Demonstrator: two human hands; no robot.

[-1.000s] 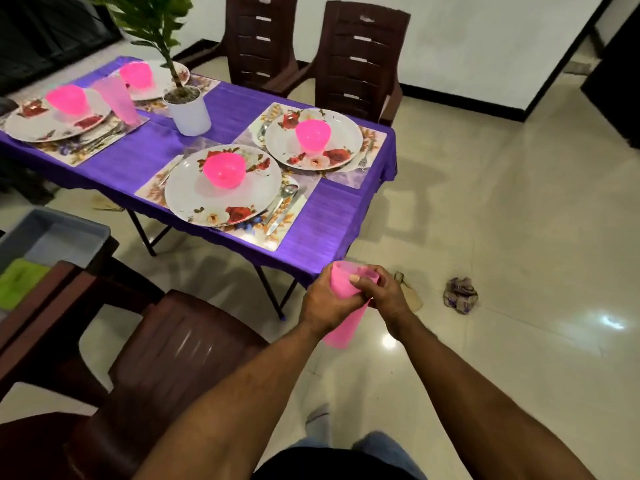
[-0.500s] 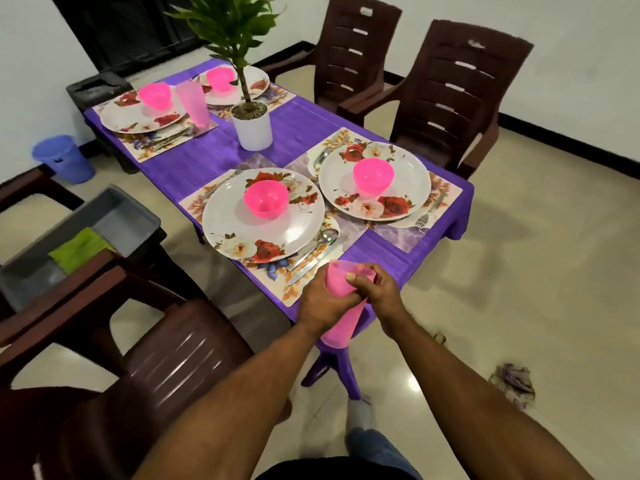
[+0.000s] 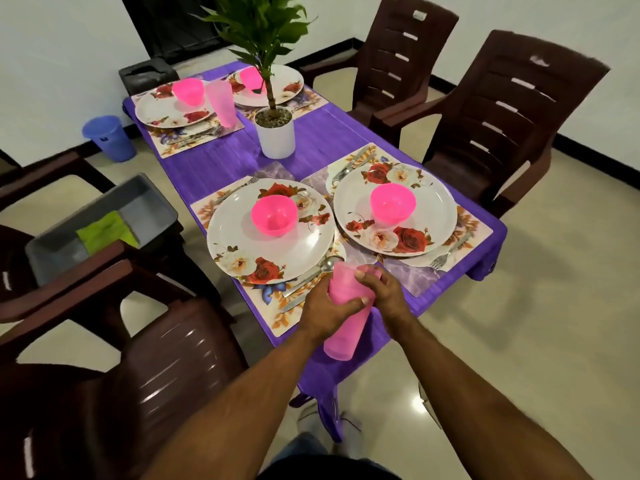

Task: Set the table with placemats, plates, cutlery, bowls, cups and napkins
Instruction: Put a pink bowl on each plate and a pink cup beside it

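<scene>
Over the near edge of the desk (image 3: 221, 161), the left hand (image 3: 327, 308) wraps its fingers round the pink cups (image 3: 344, 317), a nested stack, while the right hand (image 3: 384, 289) pinches the top rim. They look like light, stiff, smooth plastic, so I judge the rim the best hold for pulling one free.

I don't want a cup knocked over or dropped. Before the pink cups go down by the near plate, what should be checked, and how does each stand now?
1. Left hand grip round the pink cups: ok, fingers wrap them.
2. Right hand on the rim: ok, pinching the top.
3. Cups separated: not ok, they look nested.
4. Bare spot on the near placemat: cannot tell; knife and spoon lie right of the near plate.
5. Near bowl out of the way: ok, centred on its plate.
6. Place settings with a cup: not ok, only the far cup stands.
</scene>
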